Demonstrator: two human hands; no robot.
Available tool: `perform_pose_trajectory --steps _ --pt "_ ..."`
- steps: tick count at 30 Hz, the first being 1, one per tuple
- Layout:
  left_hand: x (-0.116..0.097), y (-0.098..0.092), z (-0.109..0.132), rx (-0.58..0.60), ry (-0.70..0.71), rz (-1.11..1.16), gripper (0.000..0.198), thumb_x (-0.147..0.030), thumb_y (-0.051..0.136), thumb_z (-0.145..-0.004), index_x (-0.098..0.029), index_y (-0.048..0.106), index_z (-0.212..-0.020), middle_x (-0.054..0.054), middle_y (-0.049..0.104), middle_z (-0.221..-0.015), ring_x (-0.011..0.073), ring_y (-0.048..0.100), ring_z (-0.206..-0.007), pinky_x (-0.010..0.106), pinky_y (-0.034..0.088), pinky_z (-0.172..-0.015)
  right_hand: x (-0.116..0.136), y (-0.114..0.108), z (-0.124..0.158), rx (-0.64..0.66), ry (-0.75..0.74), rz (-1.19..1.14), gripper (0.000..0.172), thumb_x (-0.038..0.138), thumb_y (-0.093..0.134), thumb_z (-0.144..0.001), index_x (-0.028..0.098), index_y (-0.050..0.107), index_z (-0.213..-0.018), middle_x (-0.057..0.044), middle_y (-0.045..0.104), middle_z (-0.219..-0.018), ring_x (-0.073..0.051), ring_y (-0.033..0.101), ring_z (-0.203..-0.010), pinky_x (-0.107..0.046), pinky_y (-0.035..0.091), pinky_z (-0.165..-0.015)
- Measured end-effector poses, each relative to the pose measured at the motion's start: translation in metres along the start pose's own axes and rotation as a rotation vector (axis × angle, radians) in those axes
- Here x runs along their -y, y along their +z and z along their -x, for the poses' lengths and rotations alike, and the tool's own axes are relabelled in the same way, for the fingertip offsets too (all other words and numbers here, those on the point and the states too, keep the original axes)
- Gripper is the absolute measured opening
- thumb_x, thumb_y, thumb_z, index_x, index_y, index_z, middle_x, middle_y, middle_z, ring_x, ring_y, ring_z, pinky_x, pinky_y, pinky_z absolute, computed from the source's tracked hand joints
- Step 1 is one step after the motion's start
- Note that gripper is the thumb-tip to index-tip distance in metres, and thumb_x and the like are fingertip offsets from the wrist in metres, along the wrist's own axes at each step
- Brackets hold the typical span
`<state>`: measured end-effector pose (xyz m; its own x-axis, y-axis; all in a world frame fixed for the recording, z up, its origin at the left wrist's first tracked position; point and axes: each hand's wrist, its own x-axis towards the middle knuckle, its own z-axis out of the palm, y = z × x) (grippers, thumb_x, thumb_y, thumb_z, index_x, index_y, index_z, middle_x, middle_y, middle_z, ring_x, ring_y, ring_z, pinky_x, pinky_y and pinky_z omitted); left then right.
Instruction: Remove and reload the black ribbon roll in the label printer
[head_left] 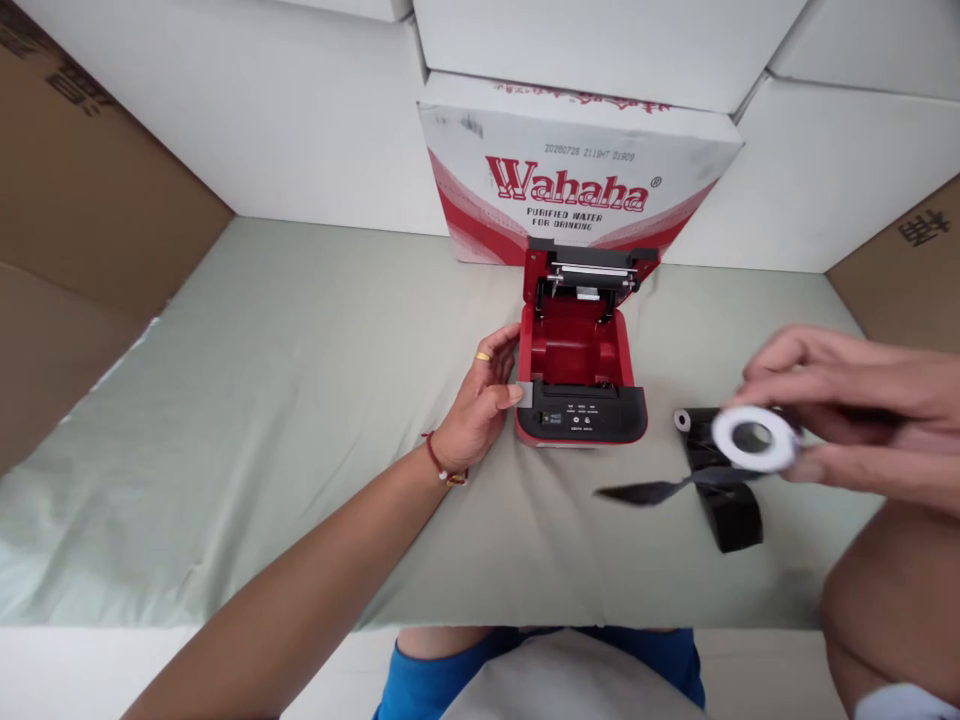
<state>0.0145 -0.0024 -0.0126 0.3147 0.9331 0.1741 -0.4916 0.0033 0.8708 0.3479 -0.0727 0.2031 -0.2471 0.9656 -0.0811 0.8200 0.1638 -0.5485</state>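
A small red-and-black label printer (581, 415) sits on the cloth with its lid (592, 275) tilted up and back. The red compartment (571, 350) inside it holds nothing I can see. My left hand (484, 400) grips the printer's left side, thumb pressed on the grey tab at its front left corner. Right of the printer, my right hand (847, 410) holds a paper roll (724, 450) above the cloth, white end facing me. A dark loose strip (637, 493) trails leftward from that roll. Some of my right fingers are hidden behind it.
Beneath my right hand, another dark roll (681, 420) with a black strip (735, 515) lies on the pale green cloth (300, 400). A Wahaha water carton (585, 170) stands behind the printer. Cardboard panels (97, 220) flank the surface, with white boxes (322, 110) along the back.
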Motion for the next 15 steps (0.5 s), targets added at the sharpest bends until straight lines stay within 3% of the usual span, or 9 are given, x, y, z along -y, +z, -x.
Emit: perform_pose_trajectory --steps 2,3,5,9,12,15 --pt "0.001 0.000 0.000 -0.006 0.007 0.001 0.072 -0.059 0.096 -0.087 -0.038 0.070 -0.151 0.003 0.063 -0.174 0.0352 0.046 -0.173 0.056 0.032 -0.149 0.019 0.011 -0.022 0.082 -0.028 -0.064 0.037 0.066 0.080 -0.094 0.051 0.093 -0.126 -0.008 0.072 -0.080 -0.026 0.067 -0.066 -0.049 0.055 -0.066" --pt "0.001 0.000 0.000 -0.006 0.009 0.000 0.072 -0.058 0.096 -0.087 -0.038 0.071 -0.151 0.003 0.063 -0.174 0.0351 0.046 -0.173 0.056 0.032 -0.149 0.027 0.023 -0.037 0.075 -0.032 -0.024 0.044 0.062 0.079 -0.095 0.044 0.091 -0.134 -0.004 0.070 -0.077 -0.025 0.066 -0.067 -0.045 0.056 -0.070" --pt "0.002 0.000 0.001 -0.002 0.011 -0.003 0.072 -0.058 0.095 -0.088 -0.037 0.070 -0.152 0.004 0.063 -0.174 0.0356 0.046 -0.173 0.057 0.033 -0.148 0.042 0.049 -0.067 0.018 -0.017 0.090 0.042 0.049 0.074 -0.101 0.037 0.089 -0.139 0.001 0.069 -0.075 -0.022 0.064 -0.067 -0.039 0.054 -0.072" --pt "0.001 -0.001 0.002 -0.006 0.007 -0.007 0.073 -0.057 0.096 -0.087 -0.035 0.070 -0.152 0.005 0.064 -0.173 0.0362 0.047 -0.173 0.057 0.034 -0.148 0.059 0.086 -0.107 0.044 0.010 0.378 0.037 0.031 0.067 -0.107 0.027 0.086 -0.138 -0.006 0.087 -0.102 -0.026 0.076 -0.089 -0.036 0.050 -0.078" --pt "0.000 0.000 0.001 -0.010 0.000 -0.004 0.073 -0.057 0.097 -0.086 -0.035 0.070 -0.151 0.005 0.064 -0.172 0.0356 0.048 -0.172 0.057 0.033 -0.148 0.065 0.093 -0.118 0.093 0.036 0.518 0.034 0.030 0.064 -0.109 0.024 0.086 -0.134 -0.013 0.089 -0.121 -0.033 0.079 -0.105 -0.038 0.049 -0.078" --pt "0.002 0.000 0.000 -0.010 0.001 -0.008 0.075 -0.060 0.096 -0.086 -0.035 0.069 -0.152 0.006 0.064 -0.172 0.0365 0.047 -0.172 0.058 0.033 -0.148 0.069 0.096 -0.124 0.128 0.073 0.588 0.032 0.030 0.063 -0.109 0.024 0.085 -0.131 -0.015 0.089 -0.121 -0.035 0.080 -0.106 -0.038 0.050 -0.075"
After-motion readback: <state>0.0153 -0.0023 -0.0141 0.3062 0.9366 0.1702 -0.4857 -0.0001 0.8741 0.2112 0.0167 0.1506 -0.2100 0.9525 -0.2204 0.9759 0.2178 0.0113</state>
